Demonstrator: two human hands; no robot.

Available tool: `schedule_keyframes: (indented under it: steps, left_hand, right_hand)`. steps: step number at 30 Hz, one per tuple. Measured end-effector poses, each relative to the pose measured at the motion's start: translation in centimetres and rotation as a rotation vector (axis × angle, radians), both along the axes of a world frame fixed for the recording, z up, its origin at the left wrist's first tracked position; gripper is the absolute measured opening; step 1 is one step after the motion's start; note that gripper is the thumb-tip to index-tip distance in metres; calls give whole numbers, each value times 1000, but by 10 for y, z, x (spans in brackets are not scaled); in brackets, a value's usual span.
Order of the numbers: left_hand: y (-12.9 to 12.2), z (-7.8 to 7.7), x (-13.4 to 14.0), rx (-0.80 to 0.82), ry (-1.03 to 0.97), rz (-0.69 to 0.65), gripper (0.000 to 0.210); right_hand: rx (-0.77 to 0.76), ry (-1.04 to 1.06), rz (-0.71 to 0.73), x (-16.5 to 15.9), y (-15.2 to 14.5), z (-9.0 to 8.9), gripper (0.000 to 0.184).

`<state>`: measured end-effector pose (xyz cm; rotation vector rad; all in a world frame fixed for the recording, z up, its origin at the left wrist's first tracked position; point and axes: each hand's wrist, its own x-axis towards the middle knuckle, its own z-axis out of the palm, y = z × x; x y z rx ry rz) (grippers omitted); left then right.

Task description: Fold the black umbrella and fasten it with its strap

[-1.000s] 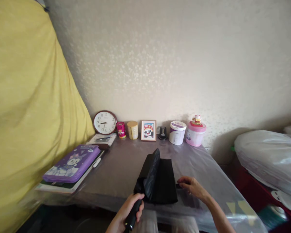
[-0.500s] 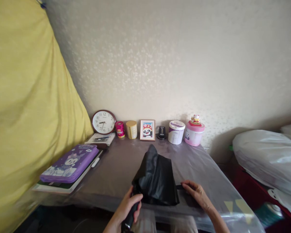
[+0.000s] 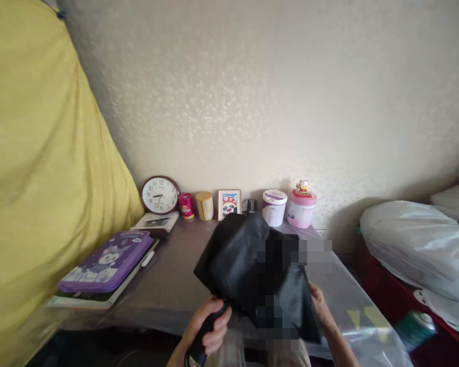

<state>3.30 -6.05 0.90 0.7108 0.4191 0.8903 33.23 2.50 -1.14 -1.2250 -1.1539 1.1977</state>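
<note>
A black folding umbrella [image 3: 233, 255] is held over the near part of the table, its canopy loose and partly spread in folds. My left hand [image 3: 210, 326] is closed around its black handle, which slants down toward me. At the right edge of the canopy is my right hand [image 3: 321, 308], with its fingers bent against the fabric and the fingertips partly hidden behind it. Blurred blocks cover part of the canopy's right side.
On the left lie a purple case [image 3: 107, 260] on books and a white marker [image 3: 147, 258]. Along the wall stand a clock [image 3: 160, 194], a pink tin [image 3: 186, 206], a yellow-lidded can [image 3: 204, 206], a panda picture [image 3: 229, 203] and two tubs [image 3: 274, 209]. White plastic bags [image 3: 413, 244] sit at right.
The umbrella's canopy has spread wider and risen, now hiding part of the picture frame. My right hand has gone from the strap to the canopy's right edge. My left hand keeps the handle.
</note>
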Motion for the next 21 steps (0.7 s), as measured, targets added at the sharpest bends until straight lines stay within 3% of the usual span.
schedule_keyframes:
  steps: [4, 7, 10, 14, 21]
  left_hand:
    - [3, 0, -2, -8, -16, -66, 46]
    - [1, 3, -4, -7, 8, -16, 40]
    - [-1, 2, -4, -7, 55, 35, 40]
    - [0, -11, -1, -12, 172, 115, 37]
    - [5, -42, -2, -58, 404, 324, 38]
  right_hand:
    - [27, -44, -38, 3, 2, 0, 50]
    - [14, -120, -51, 5, 7, -3, 47]
    - [14, -44, -13, 6, 9, -9, 44]
    - [-7, 33, 71, 7, 8, -15, 39]
    - [236, -244, 119, 15, 16, -24, 13]
